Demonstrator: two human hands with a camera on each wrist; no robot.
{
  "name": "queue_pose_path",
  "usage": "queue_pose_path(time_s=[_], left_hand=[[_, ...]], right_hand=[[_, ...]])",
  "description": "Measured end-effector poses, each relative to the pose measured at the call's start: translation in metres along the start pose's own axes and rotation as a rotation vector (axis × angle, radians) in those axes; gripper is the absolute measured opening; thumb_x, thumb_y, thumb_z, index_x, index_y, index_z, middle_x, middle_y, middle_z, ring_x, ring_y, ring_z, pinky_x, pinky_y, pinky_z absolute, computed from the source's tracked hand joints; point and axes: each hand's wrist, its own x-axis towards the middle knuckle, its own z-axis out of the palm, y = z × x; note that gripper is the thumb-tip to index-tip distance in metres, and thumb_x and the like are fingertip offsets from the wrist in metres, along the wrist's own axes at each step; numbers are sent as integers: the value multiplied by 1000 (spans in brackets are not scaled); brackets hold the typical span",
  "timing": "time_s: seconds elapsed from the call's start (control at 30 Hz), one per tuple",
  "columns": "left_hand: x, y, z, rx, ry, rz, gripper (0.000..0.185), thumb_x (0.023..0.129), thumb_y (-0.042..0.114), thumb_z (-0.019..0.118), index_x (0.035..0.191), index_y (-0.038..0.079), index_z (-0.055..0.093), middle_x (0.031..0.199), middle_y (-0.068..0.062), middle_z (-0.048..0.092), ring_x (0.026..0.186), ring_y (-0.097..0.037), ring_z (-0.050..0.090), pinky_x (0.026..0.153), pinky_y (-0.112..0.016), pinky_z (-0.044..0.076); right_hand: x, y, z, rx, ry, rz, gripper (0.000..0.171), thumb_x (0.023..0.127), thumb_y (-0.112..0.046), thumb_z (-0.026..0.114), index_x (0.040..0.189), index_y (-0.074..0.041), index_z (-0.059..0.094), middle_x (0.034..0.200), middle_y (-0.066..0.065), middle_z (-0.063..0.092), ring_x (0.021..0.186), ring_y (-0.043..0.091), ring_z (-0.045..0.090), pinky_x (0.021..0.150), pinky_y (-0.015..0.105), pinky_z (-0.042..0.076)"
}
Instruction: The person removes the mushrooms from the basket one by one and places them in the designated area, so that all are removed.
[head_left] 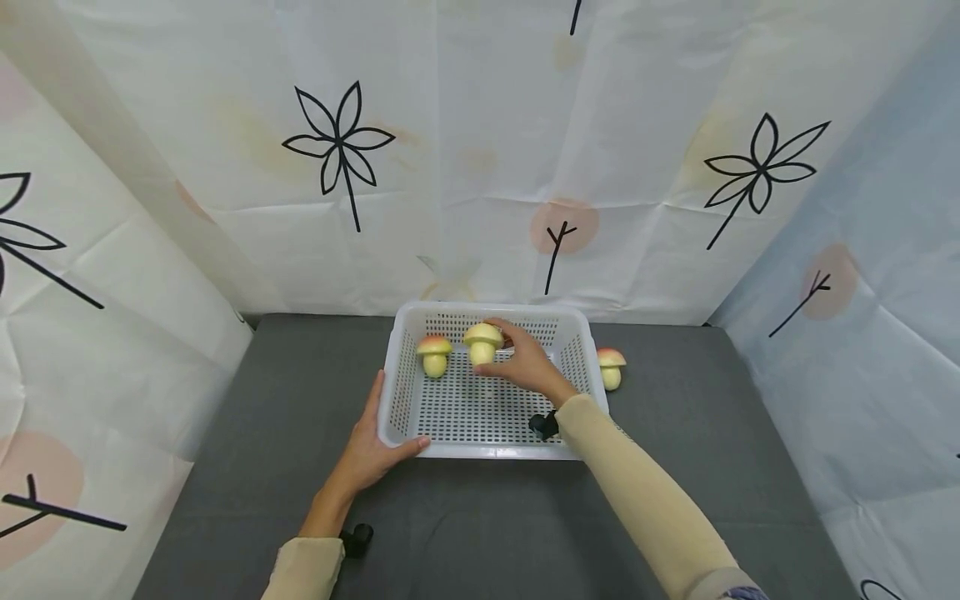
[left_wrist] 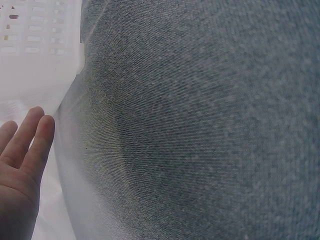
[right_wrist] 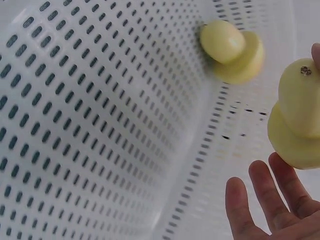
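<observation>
On the grey tabletop (head_left: 675, 500) sits a white perforated basket (head_left: 396, 392), its near-left corner touched by the left hand (head_left: 367, 454) with relaxed fingers, while the right hand (head_left: 528, 362) fingers grasp a yellow toy mushroom (head_left: 482, 342) inside it.

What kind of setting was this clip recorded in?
Probably a staged recording booth, not a real kitchen. Patterned white sheets wall in a grey cloth-covered table on three sides, and the only props are toy mushrooms and a white perforated basket.
</observation>
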Motion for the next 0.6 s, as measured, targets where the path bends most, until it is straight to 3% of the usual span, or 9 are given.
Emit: queue_pose_path(time_s=[0.17,0.4,0.6], left_hand=[[0,-1,0,-21,2,10,128,76,12,91,164,16,-2,162,-23,28,128,-48,52,92,-37,50],[-1,0,0,-20,10,-7,127,76,13,91,164,16,-1,162,-22,29,128,-47,52,92,-26,47],[-1,1,0,-30,10,-9,127,76,14,91,165,19,1,160,-21,32,127,-47,53,92,-27,47]], right_hand=[[-9,-4,-14,9,6,-28,86,82,-29,88,154,-21,44,133,8,58,121,35,54,95,50,45],[-22,-10,-32,27,19,-68,86,81,-27,88,154,-19,43,134,9,57,122,38,53,100,56,42],[-33,-13,-48,22,42,-83,86,81,-28,88,154,-20,44,137,9,55,120,35,54,101,55,43]])
